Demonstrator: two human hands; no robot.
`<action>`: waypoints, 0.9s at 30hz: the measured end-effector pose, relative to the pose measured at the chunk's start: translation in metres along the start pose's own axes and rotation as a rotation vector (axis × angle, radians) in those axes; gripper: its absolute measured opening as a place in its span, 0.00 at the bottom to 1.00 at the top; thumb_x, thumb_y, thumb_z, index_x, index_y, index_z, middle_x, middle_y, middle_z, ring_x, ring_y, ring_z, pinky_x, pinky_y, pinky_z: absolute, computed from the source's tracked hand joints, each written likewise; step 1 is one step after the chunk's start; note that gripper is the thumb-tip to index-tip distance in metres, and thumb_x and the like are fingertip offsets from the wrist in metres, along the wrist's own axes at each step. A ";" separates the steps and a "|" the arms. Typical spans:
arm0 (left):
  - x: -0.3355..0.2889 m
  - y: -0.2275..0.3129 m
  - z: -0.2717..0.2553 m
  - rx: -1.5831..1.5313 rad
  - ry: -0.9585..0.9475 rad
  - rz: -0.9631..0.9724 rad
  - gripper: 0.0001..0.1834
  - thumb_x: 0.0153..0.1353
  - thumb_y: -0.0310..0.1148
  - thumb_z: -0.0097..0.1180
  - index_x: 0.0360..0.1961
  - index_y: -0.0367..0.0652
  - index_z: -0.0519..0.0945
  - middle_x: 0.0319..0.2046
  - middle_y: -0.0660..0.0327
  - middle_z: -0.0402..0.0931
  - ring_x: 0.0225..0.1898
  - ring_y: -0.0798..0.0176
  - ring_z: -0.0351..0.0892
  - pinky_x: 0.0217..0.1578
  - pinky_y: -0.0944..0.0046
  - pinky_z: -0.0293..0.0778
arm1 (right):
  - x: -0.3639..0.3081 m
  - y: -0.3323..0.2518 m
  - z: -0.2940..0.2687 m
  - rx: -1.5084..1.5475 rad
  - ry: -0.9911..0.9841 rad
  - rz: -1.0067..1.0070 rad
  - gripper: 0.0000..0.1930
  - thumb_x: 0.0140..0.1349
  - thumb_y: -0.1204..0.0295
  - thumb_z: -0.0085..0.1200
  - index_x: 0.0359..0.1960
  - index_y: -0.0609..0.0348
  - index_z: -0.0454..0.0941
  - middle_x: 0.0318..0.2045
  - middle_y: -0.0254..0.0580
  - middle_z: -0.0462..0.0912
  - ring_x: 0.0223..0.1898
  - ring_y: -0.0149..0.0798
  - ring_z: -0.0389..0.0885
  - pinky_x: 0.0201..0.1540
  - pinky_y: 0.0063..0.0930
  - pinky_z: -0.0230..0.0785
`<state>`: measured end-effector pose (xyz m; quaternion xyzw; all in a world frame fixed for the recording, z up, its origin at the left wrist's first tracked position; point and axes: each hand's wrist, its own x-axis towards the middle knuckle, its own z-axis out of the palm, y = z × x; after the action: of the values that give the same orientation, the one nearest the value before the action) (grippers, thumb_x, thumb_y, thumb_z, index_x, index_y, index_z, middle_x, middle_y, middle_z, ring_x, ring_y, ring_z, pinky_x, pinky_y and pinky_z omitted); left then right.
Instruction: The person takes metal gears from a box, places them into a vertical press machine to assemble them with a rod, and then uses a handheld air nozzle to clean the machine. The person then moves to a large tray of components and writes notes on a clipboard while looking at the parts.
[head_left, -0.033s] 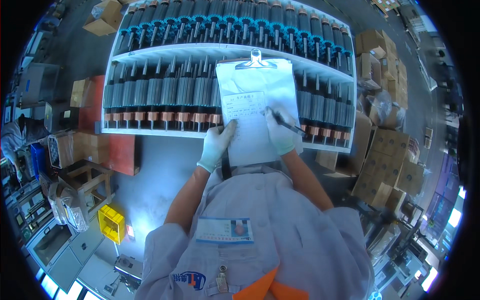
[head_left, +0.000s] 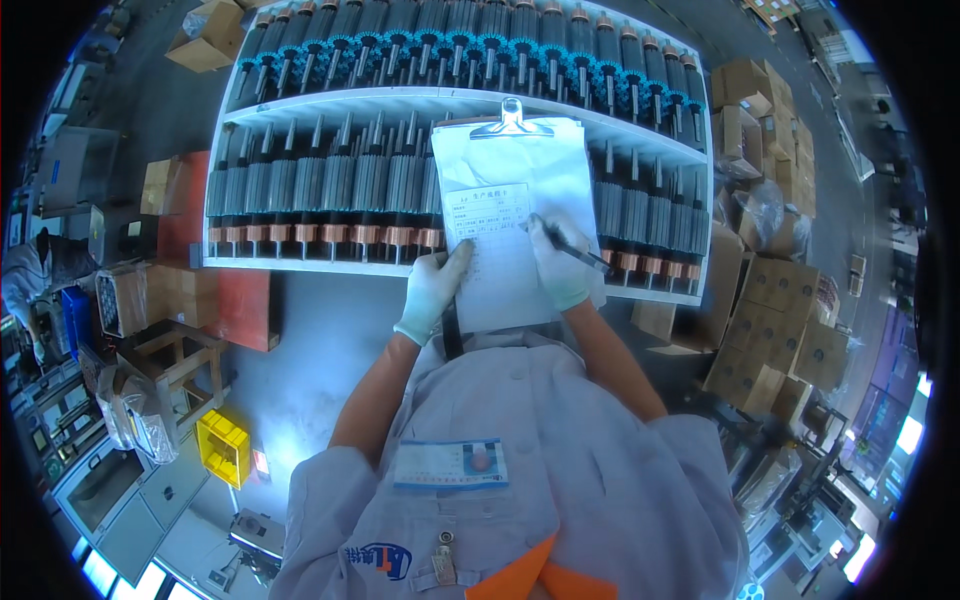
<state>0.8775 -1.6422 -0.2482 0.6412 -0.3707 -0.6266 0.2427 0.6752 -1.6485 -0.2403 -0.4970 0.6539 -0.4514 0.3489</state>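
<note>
A white-gloved left hand [head_left: 437,283] clasps a silver-clipped clipboard of white paper [head_left: 500,290], thumb on top, other fingers mostly hidden, as a white-gloved right hand [head_left: 560,265] curls its fingers around a slim black pen [head_left: 592,260], the steadied board between them likely keeping strokes neat.

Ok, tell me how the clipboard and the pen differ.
The clipboard is broad and flat; the pen is slim. The clipboard carries pale sheets; the pen is dark. The left grip holds the clipboard by its left edge, while the right grip holds the pen over the sheets. Each is held by a gloved grip.
</note>
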 end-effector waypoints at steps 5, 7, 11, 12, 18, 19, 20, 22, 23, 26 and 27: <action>0.001 -0.002 -0.001 0.013 -0.005 -0.013 0.32 0.64 0.52 0.59 0.37 0.23 0.83 0.27 0.57 0.82 0.30 0.70 0.79 0.35 0.66 0.75 | 0.001 -0.007 -0.001 -0.130 -0.012 -0.019 0.10 0.64 0.73 0.60 0.26 0.66 0.77 0.22 0.37 0.79 0.25 0.23 0.72 0.29 0.22 0.67; 0.000 -0.001 0.001 -0.002 0.020 0.004 0.32 0.64 0.52 0.60 0.36 0.23 0.83 0.27 0.57 0.82 0.30 0.70 0.79 0.34 0.66 0.75 | 0.001 -0.003 0.000 -0.093 0.018 -0.074 0.10 0.64 0.73 0.60 0.27 0.66 0.77 0.21 0.37 0.78 0.24 0.23 0.71 0.29 0.23 0.66; -0.003 0.007 -0.001 -0.003 0.002 -0.047 0.32 0.64 0.52 0.60 0.36 0.23 0.83 0.27 0.57 0.82 0.30 0.69 0.79 0.34 0.66 0.75 | 0.001 0.003 -0.002 -0.049 -0.002 -0.033 0.10 0.65 0.74 0.58 0.27 0.66 0.77 0.22 0.37 0.80 0.25 0.23 0.72 0.30 0.22 0.67; -0.003 0.006 -0.001 0.001 -0.004 -0.030 0.32 0.64 0.52 0.60 0.36 0.23 0.83 0.27 0.57 0.83 0.30 0.69 0.79 0.34 0.67 0.75 | 0.000 0.006 -0.001 0.009 0.025 -0.024 0.10 0.66 0.74 0.58 0.27 0.66 0.78 0.22 0.37 0.80 0.25 0.23 0.73 0.30 0.22 0.67; 0.000 0.004 -0.001 0.043 0.010 -0.032 0.33 0.64 0.53 0.60 0.38 0.22 0.83 0.27 0.56 0.83 0.30 0.69 0.79 0.34 0.67 0.75 | 0.001 -0.002 -0.001 -0.078 -0.015 0.000 0.09 0.67 0.75 0.57 0.28 0.66 0.78 0.24 0.38 0.82 0.27 0.23 0.75 0.32 0.22 0.69; -0.001 0.006 -0.001 0.050 0.007 -0.047 0.33 0.64 0.53 0.59 0.38 0.22 0.83 0.27 0.56 0.83 0.30 0.69 0.79 0.34 0.67 0.75 | 0.001 0.002 -0.001 -0.078 -0.013 -0.001 0.09 0.67 0.75 0.57 0.28 0.66 0.78 0.24 0.38 0.82 0.27 0.23 0.75 0.32 0.22 0.69; -0.001 0.005 -0.001 0.050 0.006 -0.045 0.33 0.64 0.53 0.59 0.38 0.22 0.83 0.27 0.56 0.83 0.30 0.69 0.79 0.34 0.67 0.75 | 0.001 0.009 -0.001 -0.073 -0.019 -0.007 0.09 0.67 0.75 0.57 0.28 0.67 0.78 0.24 0.37 0.82 0.27 0.23 0.75 0.32 0.22 0.69; -0.001 0.002 -0.001 0.016 0.016 -0.008 0.34 0.63 0.54 0.59 0.38 0.22 0.83 0.27 0.55 0.83 0.30 0.69 0.80 0.34 0.66 0.75 | 0.001 0.006 -0.001 -0.070 -0.029 -0.013 0.09 0.67 0.74 0.57 0.28 0.67 0.78 0.24 0.37 0.82 0.26 0.23 0.75 0.31 0.22 0.69; -0.001 0.002 -0.001 0.014 0.017 -0.007 0.34 0.63 0.54 0.59 0.38 0.22 0.83 0.27 0.55 0.83 0.30 0.69 0.80 0.34 0.66 0.75 | 0.000 0.003 0.000 -0.077 0.004 -0.041 0.09 0.67 0.74 0.57 0.28 0.67 0.78 0.24 0.36 0.81 0.26 0.23 0.74 0.31 0.22 0.69; 0.000 0.003 -0.002 0.077 0.017 -0.015 0.33 0.64 0.54 0.59 0.36 0.23 0.84 0.25 0.57 0.82 0.29 0.70 0.78 0.33 0.67 0.74 | 0.001 0.001 0.000 -0.050 0.025 -0.059 0.10 0.67 0.74 0.57 0.28 0.67 0.78 0.23 0.35 0.81 0.25 0.23 0.74 0.30 0.23 0.68; 0.001 0.001 -0.002 0.068 0.014 -0.007 0.33 0.64 0.53 0.59 0.35 0.23 0.84 0.24 0.58 0.81 0.28 0.70 0.78 0.32 0.67 0.74 | 0.001 0.002 -0.001 -0.017 0.005 -0.050 0.10 0.67 0.74 0.57 0.28 0.66 0.78 0.23 0.35 0.81 0.25 0.23 0.74 0.30 0.23 0.69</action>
<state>0.8794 -1.6437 -0.2483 0.6549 -0.3877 -0.6098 0.2210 0.6731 -1.6487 -0.2420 -0.5151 0.6458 -0.4557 0.3315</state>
